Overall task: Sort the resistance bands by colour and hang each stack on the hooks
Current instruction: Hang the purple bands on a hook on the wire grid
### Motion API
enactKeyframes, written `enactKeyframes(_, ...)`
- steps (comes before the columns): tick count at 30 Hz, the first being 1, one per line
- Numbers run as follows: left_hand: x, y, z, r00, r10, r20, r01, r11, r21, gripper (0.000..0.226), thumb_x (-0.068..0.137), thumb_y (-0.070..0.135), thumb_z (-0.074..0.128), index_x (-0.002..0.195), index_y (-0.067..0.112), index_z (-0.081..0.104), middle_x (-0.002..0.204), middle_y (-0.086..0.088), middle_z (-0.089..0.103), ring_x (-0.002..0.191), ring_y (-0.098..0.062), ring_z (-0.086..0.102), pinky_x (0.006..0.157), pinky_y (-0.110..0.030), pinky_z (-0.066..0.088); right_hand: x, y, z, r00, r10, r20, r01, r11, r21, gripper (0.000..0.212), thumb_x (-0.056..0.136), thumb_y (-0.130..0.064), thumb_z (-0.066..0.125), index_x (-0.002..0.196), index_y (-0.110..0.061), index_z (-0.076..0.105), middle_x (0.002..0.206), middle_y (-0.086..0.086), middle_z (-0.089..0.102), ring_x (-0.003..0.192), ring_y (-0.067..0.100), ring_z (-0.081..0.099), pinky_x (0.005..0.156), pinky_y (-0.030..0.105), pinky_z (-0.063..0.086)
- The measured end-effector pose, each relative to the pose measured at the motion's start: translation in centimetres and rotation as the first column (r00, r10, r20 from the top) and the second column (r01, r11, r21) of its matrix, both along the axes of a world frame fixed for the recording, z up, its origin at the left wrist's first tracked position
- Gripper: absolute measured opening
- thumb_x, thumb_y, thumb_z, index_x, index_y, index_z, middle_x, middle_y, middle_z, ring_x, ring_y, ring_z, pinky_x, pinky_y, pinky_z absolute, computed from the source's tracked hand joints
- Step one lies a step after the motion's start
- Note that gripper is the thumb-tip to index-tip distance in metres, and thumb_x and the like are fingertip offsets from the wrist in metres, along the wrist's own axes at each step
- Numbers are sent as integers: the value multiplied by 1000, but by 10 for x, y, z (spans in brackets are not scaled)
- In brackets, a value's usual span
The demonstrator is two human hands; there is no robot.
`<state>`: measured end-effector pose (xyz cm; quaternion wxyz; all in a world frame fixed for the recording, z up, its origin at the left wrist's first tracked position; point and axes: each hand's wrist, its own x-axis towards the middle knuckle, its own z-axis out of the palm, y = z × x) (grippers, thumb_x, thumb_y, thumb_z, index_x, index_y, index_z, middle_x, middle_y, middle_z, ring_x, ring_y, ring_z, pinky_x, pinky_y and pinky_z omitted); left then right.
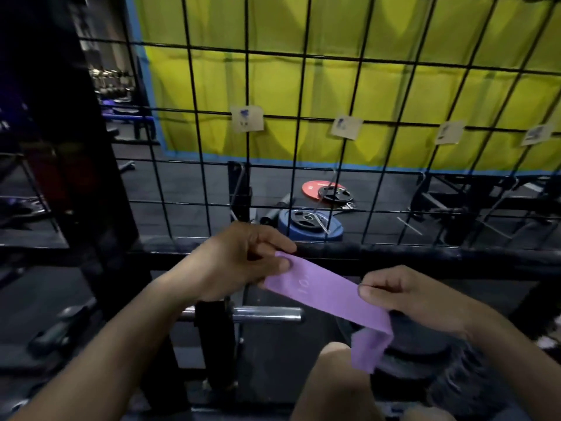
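Black wire grid panel [303, 117] fills the upper and middle frame, standing between the hands and the floor beyond. Four small paper labels clipped along one grid row: nearest at centre [246, 118], others stepping off toward the right edge. Yellow curtain [303, 80] with blue border behind the grid. Through the mesh, lower centre: red weight plate [312, 187] and a blue plate [309, 228] with black plates lying on them, on dark floor. Thick black rail [425, 253] runs across just behind the hands. Chrome bar [267, 314] below the left hand.

Purple resistance band [328, 296] at lower centre, stretched between both hands, its right end drooping down. Left hand [239, 259]: thumb and fingers pinched on the band's upper left end. Right hand [406, 296]: fingers curled, clamping the band near its right end.
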<state>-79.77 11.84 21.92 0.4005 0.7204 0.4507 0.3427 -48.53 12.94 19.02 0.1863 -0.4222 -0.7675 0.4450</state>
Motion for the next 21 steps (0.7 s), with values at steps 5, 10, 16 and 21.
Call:
enactKeyframes(5, -25, 1, 5, 991, 94, -92, -89, 995, 53, 4, 90, 17, 75, 93, 18, 75, 78, -4, 75, 65, -14, 67, 62, -29, 55, -26, 7, -2, 1000, -7, -22, 9, 991, 131, 35, 101, -34, 53, 70, -18, 55, 69, -2, 46, 66, 10, 42, 64, 26, 36)
enactKeyframes(10, -50, -12, -9, 989, 118, 92, -111, 991, -74, 5, 86, 12, 74, 89, 8, 76, 70, -8, 70, 62, -17, 63, 58, -24, 51, -47, 4, 2, 991, 31, -132, -23, 998, 59, 31, 102, -30, 52, 72, -25, 60, 66, -1, 50, 62, 9, 51, 62, 25, 39)
enactKeyframes(16, -77, -38, -33, 958, 222, 179, -185, 962, -200, 15, 85, 16, 71, 92, 2, 74, 76, -5, 68, 69, -13, 61, 61, -21, 53, -72, 3, 2, 988, 128, -87, -126, 992, 27, 24, 100, -28, 56, 83, -24, 72, 76, -11, 60, 73, 4, 53, 72, 17, 40)
enactKeyframes(21, -91, -47, -24, 939, 255, 233, -216, 960, -177, 16, 89, 17, 66, 95, 6, 75, 90, -17, 72, 79, -21, 63, 71, -23, 53, -95, 9, 13, 985, 169, 40, -172, 983, 58, 16, 101, -25, 60, 91, -21, 72, 81, -8, 71, 76, 4, 60, 75, 23, 43)
